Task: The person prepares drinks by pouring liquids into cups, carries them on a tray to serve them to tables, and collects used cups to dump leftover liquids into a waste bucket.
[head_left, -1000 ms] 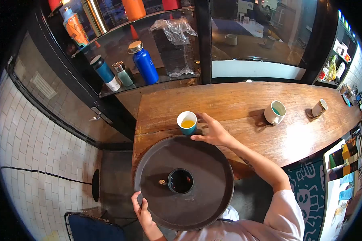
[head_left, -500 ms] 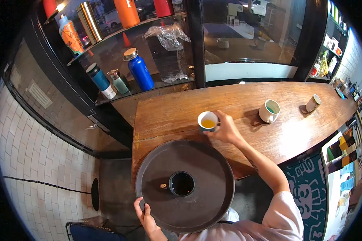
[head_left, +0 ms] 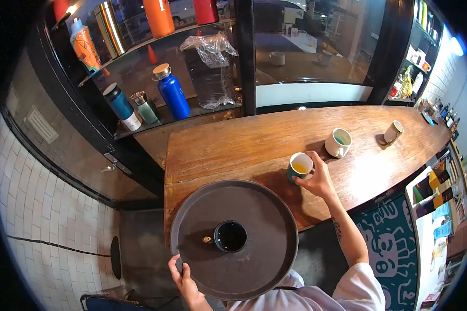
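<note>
My left hand (head_left: 184, 282) grips the near left rim of a round dark serving tray (head_left: 264, 215), thumb over the edge and the other fingers mostly hidden. On the tray stands a dark mug (head_left: 231, 236) with a gold handle and dark contents. My right hand (head_left: 316, 179) is closed around a teal cup (head_left: 299, 167) with a white inside and yellow liquid, tilted slightly above or on the wooden table; contact is unclear. Just beyond it stands a white mug (head_left: 338, 143) with a green inside. Farther right is a smaller cup (head_left: 393, 132).
The wooden table (head_left: 218, 150) runs along the window. A glass shelf at back left holds a blue bottle (head_left: 174, 93), a teal tumbler (head_left: 120, 106) and several other flasks. White brick wall (head_left: 46, 223) lies on the left. A patterned teal panel (head_left: 386, 249) fills the lower right.
My right hand has carried the teal cup to the right and slightly nearer, close to the white mug. My left hand keeps its hold on the tray. The view has shifted slightly.
</note>
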`<action>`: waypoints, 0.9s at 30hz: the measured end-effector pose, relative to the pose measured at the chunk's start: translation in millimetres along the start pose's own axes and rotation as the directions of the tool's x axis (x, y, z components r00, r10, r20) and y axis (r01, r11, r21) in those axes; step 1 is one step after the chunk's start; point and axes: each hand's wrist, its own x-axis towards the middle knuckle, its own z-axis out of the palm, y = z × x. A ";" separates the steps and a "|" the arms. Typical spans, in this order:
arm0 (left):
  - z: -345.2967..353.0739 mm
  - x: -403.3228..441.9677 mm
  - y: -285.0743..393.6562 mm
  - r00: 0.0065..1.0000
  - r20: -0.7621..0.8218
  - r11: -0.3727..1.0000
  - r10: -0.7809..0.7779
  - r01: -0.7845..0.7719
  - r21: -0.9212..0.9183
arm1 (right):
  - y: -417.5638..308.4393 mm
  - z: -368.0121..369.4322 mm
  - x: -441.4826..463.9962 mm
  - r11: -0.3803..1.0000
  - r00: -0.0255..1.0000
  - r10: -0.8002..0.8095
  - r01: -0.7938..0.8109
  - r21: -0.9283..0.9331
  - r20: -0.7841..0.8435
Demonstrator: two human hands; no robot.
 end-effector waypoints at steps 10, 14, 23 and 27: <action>5.0 2.4 5.5 0.999 -0.034 0.999 -0.041 0.040 -0.016 | -81.6 6.3 -31.1 0.968 0.947 -0.248 0.247 0.030 0.202; 6.3 -0.8 11.0 0.999 -0.001 0.993 -0.051 0.050 -0.102 | -113.8 43.5 -47.7 0.855 0.636 -0.516 0.343 0.389 0.574; 1.4 4.4 -2.1 0.999 -0.015 0.996 -0.046 0.045 -0.072 | -125.3 88.9 -68.6 0.906 0.610 -0.418 0.329 0.265 0.673; 2.2 3.1 0.2 1.000 0.012 0.999 0.000 0.000 -0.041 | -124.4 88.9 -58.8 0.897 0.623 -0.441 0.328 0.295 0.646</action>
